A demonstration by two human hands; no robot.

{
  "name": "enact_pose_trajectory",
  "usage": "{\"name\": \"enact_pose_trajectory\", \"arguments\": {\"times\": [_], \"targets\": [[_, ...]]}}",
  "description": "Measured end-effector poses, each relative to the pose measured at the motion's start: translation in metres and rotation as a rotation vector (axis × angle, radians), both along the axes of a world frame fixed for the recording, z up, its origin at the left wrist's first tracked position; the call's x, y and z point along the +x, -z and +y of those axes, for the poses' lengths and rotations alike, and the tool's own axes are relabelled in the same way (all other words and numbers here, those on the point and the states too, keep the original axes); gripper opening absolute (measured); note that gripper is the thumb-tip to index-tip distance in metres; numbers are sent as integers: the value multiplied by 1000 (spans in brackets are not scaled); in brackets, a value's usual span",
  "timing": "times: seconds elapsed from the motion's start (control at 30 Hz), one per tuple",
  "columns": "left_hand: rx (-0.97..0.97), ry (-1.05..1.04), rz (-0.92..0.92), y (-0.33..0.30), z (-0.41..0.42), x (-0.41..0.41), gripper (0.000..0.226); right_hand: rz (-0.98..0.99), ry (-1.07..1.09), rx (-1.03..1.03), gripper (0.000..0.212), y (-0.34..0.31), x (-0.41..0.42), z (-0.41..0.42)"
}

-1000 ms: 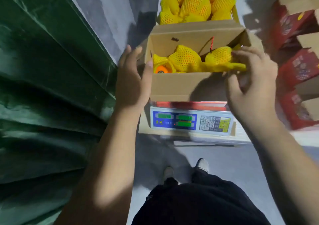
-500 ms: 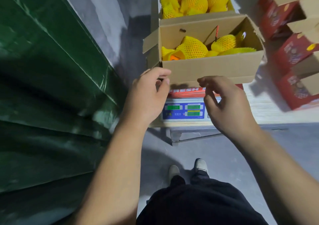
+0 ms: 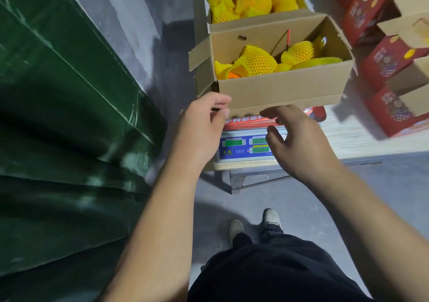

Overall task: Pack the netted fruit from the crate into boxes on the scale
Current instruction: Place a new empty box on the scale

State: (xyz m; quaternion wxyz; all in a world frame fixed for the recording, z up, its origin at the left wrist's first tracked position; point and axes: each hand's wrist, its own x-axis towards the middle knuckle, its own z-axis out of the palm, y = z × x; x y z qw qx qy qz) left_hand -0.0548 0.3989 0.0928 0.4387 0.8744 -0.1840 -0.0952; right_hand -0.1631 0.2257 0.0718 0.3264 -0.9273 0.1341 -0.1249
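1. Head view: an open cardboard box [image 3: 278, 90] sits on a blue-faced scale [image 3: 243, 146], netted fruit [image 3: 257, 59] lying inside it.
2. Beyond the box, the crate [image 3: 199, 4] holds more yellow-netted fruit.
3. The left hand [image 3: 199, 127] hovers at the box's near left corner, fingers loosely curled, holding nothing.
4. The right hand [image 3: 299, 137] hangs over the scale display, fingers relaxed and slightly spread, empty.
5. Red printed cartons [image 3: 383, 58] stand to the right; a green tarp [image 3: 69, 116] fills the left.

Head-worn view, forward and downward
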Motion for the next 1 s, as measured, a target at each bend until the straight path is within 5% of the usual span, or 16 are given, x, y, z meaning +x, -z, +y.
{"name": "enact_pose_trajectory", "arguments": {"times": [0.63, 1.0], "targets": [[48, -89, -14, 9, 15, 8, 19, 49, 28, 19, 34, -2, 6, -10], [-142, -62, -17, -2, -5, 21, 17, -51, 28, 73, 33, -13, 23, -26]]}}
